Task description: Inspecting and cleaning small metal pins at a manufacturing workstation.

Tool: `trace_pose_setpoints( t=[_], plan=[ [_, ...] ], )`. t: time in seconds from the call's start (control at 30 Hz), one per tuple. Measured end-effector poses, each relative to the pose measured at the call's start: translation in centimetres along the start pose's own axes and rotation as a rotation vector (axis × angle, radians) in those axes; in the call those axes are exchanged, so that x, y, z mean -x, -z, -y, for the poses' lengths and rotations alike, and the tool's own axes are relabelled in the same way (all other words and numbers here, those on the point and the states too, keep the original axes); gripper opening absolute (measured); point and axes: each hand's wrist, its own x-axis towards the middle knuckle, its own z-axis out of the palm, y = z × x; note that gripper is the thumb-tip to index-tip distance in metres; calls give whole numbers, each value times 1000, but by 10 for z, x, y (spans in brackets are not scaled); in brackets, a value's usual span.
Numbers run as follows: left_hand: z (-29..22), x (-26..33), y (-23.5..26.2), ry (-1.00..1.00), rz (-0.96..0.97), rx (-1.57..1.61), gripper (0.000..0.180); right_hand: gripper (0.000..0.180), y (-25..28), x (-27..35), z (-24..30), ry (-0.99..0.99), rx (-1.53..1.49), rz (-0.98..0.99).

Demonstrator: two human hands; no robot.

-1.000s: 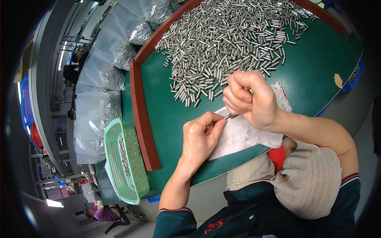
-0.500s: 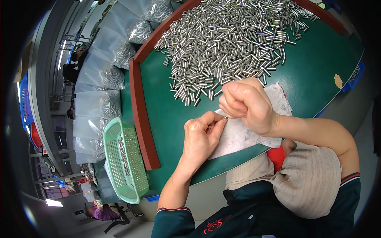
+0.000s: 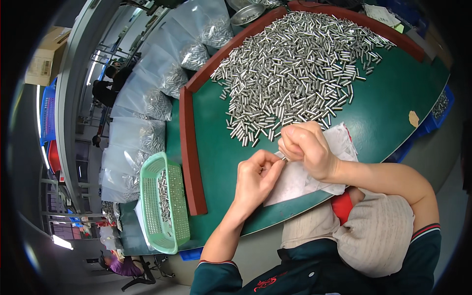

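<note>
My left hand and my right hand meet over a white cloth at the near edge of the green table. Together they pinch one small metal pin, whose end shows between the fingertips. A large heap of the same silvery pins covers the table just beyond my hands.
A red raised rim borders the table's left side. A green plastic basket holding several pins stands left of it. Clear bags of pins pile up at the far left. A metal bowl sits at the back.
My right hand has shifted slightly left and down toward my left hand; both stay closed on the pin over the cloth.
</note>
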Motion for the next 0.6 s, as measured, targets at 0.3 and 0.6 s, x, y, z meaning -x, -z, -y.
trace_pose_setpoints(
  t=[0.3, 0.6],
  plan=[
    [23, -19, 23, 404, 249, 1283, 6, 38, 3, -5, 3, -80, -107, 18],
    [34, -22, 38, 339, -17, 1117, 21, 39, 4, -8, 3, -125, -185, -12]
  ],
)
